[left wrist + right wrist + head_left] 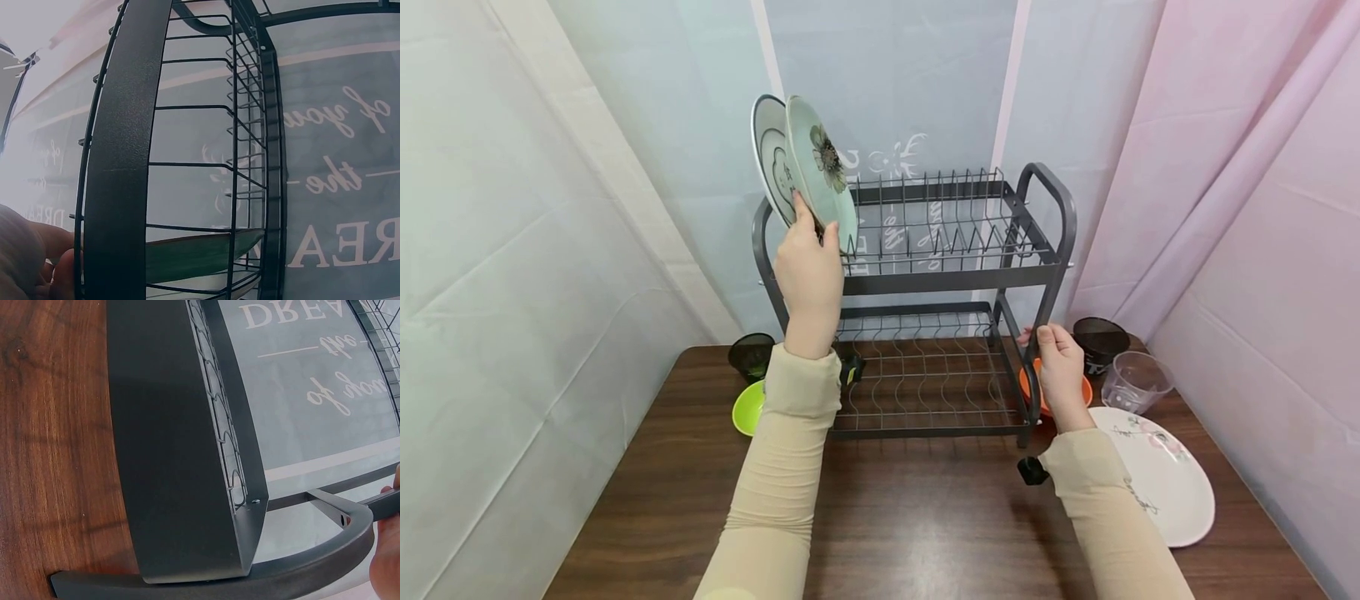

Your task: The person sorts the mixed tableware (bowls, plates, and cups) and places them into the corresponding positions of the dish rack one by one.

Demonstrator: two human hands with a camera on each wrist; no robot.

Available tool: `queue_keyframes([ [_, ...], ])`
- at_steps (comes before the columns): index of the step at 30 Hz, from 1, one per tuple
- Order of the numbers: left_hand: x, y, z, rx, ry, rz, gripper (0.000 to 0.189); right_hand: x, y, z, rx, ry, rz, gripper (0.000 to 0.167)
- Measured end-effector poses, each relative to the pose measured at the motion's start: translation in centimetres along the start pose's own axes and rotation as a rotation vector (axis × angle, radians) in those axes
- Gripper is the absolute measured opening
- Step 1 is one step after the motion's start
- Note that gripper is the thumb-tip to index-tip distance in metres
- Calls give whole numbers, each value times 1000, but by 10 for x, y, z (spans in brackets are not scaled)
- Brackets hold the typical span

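A pale green plate (pixel 837 204) with a dark flower stands tilted in the left end of the dish rack's (pixel 940 282) upper tier. My left hand (pixel 808 275) pinches its lower edge between thumb and fingers. Just left of it leans a light plate (pixel 766 137) with a dark rim and line pattern. In the left wrist view, the green plate (pixel 187 257) sits between the wires, with the fingertips of the left hand (pixel 28 256) beside the front bar. My right hand (pixel 1062 371) grips the rack's right front post, mostly out of sight in the right wrist view.
A lime-green bowl (pixel 748 408) and a dark cup (pixel 751 357) stand left of the rack. On the right are an orange bowl (pixel 1086 392), another dark cup (pixel 1101 337), a clear cup (pixel 1138 379) and a white flowered plate (pixel 1180 492). Cloth hangs around the wooden table (pixel 925 517).
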State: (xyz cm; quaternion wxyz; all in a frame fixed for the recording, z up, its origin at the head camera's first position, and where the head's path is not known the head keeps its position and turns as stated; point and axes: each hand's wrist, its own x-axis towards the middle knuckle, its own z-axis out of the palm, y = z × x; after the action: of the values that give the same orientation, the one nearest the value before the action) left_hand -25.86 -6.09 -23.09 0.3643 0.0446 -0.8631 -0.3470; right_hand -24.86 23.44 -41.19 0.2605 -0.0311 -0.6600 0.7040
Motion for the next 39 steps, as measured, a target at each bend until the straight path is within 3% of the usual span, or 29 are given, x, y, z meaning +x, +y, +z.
queue_keyframes([
  [4,1,2,0,19,2,-10,59,0,-1,1,18,-4,-14,42],
  [13,-1,2,-2,38,21,-12,59,-2,-6,2,-2,-13,28,20],
  [28,0,2,0,40,7,-37,60,-13,-28,6,-26,-25,4,22],
  [39,-7,-3,0,-57,56,31,52,-7,-19,3,-41,-25,25,23],
])
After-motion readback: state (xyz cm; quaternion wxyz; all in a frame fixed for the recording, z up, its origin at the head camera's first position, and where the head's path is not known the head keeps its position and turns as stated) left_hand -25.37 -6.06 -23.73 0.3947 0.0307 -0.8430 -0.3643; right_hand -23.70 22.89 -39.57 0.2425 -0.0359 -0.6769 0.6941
